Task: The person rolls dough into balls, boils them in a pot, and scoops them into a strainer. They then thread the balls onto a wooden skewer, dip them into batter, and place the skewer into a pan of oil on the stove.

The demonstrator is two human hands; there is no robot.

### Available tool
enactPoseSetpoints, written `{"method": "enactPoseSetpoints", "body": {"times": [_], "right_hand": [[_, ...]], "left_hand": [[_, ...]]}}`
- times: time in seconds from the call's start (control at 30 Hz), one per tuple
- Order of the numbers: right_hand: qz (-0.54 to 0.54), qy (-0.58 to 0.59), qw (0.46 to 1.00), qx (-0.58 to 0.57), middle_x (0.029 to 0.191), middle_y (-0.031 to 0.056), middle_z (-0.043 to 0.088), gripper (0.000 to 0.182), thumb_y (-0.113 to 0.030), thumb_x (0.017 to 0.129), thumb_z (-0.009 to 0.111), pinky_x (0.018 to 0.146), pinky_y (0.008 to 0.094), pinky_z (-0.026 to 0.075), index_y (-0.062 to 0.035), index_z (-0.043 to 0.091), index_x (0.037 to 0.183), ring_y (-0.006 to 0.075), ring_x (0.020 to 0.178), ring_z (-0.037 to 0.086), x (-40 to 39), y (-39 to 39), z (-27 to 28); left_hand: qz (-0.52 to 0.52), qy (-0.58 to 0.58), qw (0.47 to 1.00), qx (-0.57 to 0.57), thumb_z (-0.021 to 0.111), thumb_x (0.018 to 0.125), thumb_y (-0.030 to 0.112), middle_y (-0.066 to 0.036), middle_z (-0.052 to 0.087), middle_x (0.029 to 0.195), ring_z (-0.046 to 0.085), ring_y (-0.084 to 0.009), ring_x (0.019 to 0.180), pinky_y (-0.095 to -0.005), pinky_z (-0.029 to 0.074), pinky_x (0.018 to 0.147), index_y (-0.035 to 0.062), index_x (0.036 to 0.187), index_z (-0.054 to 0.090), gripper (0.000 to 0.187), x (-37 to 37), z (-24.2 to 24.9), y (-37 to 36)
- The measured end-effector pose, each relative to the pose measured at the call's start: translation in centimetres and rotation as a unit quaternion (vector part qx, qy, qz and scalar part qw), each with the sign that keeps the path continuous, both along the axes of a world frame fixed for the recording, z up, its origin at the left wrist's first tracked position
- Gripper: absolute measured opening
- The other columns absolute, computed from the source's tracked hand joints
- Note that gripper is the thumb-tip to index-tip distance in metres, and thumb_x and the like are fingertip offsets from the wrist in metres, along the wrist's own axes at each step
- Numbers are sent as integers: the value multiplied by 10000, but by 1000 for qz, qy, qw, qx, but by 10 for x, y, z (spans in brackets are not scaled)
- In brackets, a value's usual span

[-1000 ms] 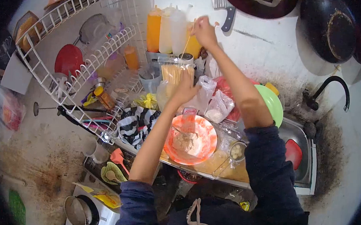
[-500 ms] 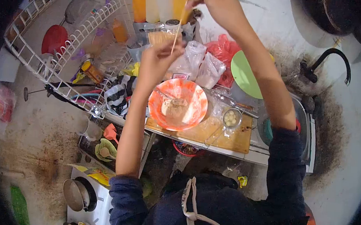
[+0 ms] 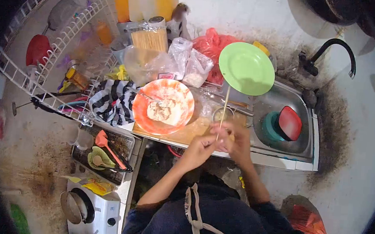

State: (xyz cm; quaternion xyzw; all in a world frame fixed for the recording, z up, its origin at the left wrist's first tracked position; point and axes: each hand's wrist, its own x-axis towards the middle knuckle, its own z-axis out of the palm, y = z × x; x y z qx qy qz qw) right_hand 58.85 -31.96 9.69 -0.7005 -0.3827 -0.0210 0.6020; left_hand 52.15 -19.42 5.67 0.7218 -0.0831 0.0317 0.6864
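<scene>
In front of my body, near the counter's front edge, my left hand (image 3: 199,151) pinches the lower end of a thin wooden skewer (image 3: 226,98). The skewer points up and away from me. Close against it, my right hand (image 3: 237,143) has bent fingers smeared by motion, so I cannot see what they hold. Partly hidden behind my hands is a small wire strainer (image 3: 216,114) on the wooden cutting board (image 3: 186,136). To the left stands an orange-and-white bowl (image 3: 141,111) with pale dough or batter (image 3: 162,110) and a spoon in it.
A green plate (image 3: 247,69) lies behind, beside the sink (image 3: 259,144), which holds a teal bowl (image 3: 271,126) and a red dish (image 3: 290,123). Plastic bags (image 3: 198,65) and a pack of skewers (image 3: 149,40) stand at the back. A dish rack (image 3: 66,50) is left, a stove (image 3: 108,218) lower left.
Both hands have come down from high over the back of the counter to its front edge, bringing the skewer along. The view has shifted, and the sink and green plate show more fully.
</scene>
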Motion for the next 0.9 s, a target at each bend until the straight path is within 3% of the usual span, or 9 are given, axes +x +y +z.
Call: {"method": "enactPoseSetpoints", "body": {"times": [0.03,0.13,0.17,0.27,0.3,0.4,0.5,0.73,0.9], "right_hand": [[-13,24,1000,8,776,68,620,146,-92,832,561,632,256,427,-7,630,930,128,717,542,-5,-8,-12],[-116,94,988,-33,764,104,610,174,-91,829,550,635,298,432,5,606,963,192,725,558,-13,-38,-37],[-161,120,978,-59,762,120,606,188,-88,827,544,635,315,435,10,595,979,219,728,567,-13,-49,-41],[-226,7,943,-246,795,174,598,234,-70,829,518,637,357,445,18,553,1043,288,740,581,-10,-78,-37],[-215,7,934,-284,836,190,606,271,-76,834,505,624,377,455,-30,535,1100,310,709,588,-10,-86,-37],[-213,75,910,-347,805,162,621,247,-116,831,525,589,386,459,-95,577,1071,301,640,592,-14,-94,-28],[-210,45,904,-370,787,135,632,244,-161,829,535,568,397,462,-165,608,1062,300,619,598,-8,-101,-35],[-171,-18,895,-411,784,121,632,291,-178,806,535,582,403,471,-183,607,1088,296,656,605,2,-93,-45],[-156,-8,898,-411,742,125,618,299,-176,798,536,588,405,475,-181,609,1088,302,649,601,7,-87,-43]], "left_hand": [[-44,109,990,80,545,864,138,-114,642,928,611,-178,827,-287,461,750,4,1119,528,288,-4,7,2],[66,-85,989,101,593,820,133,-156,574,1085,572,-232,942,-317,438,808,20,1125,529,331,-7,-20,-3],[99,-27,984,148,634,773,131,-164,504,1179,507,-283,1048,-347,398,883,27,1135,527,392,-11,-27,3],[193,-76,941,268,645,755,142,-153,501,1160,494,-308,1044,-373,388,893,38,1172,504,452,-7,-50,16],[219,-66,933,276,656,743,166,-128,503,1137,471,-304,1064,-386,361,905,55,1194,493,493,-4,-61,16],[227,-67,909,343,662,742,203,-113,500,1139,464,-286,1066,-386,340,902,74,1207,487,514,2,-60,12],[217,-62,902,367,685,722,232,-93,515,1092,460,-255,1037,-378,284,914,79,1165,532,493,7,-67,6],[232,-75,887,393,653,740,245,-6,525,1001,455,-183,944,-361,255,887,177,1173,568,446,9,-73,2],[244,-75,884,391,675,730,231,-17,536,979,475,-180,937,-345,265,864,140,1119,602,406,10,-71,0]]}}
